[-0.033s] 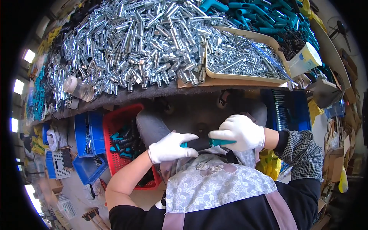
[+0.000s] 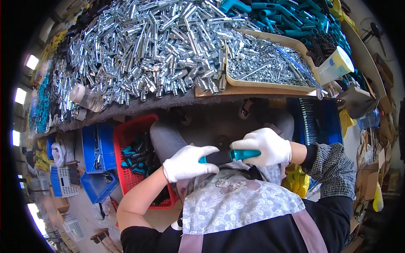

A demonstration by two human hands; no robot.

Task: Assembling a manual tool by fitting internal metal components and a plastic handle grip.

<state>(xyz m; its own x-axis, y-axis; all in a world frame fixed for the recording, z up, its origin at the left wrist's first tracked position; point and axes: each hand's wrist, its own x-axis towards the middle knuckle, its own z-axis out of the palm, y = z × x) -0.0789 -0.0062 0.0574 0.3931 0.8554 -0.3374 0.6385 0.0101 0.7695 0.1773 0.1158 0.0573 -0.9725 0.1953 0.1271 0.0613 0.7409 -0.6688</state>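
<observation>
Clearly, the desk (image 2: 139,108) is the biggest thing here, spanning the view ahead of the person, its front edge covered in dark cloth. Spread over most of it is a deep heap of shiny metal fittings (image 2: 143,50), with a smaller mass of teal handles (image 2: 291,20) toward the far right. Nearer, below desk height, a floral apron (image 2: 244,208) covers the person's front, and a red basket (image 2: 117,145) stands to the left of the legs with black and teal pieces inside. A shallow tray (image 2: 270,84) of small metal parts sits at the right of the desk.

Over the lap come the two gloved hands. The right grip (image 2: 265,147) is folded closed over a teal section. The left grip (image 2: 188,163) has thumb and forefinger parted about the other end; its remaining fingers are hidden, so I cannot tell how firmly it closes.

Between them lies the black-and-teal piece (image 2: 219,157), reaching into both grips, so neither hand is clearly nearer. Its long axis runs crosswise, rising slightly to the right: rightward from the left grip, leftward from the right. Only its black middle is fully bare, with teal showing at either end.
</observation>
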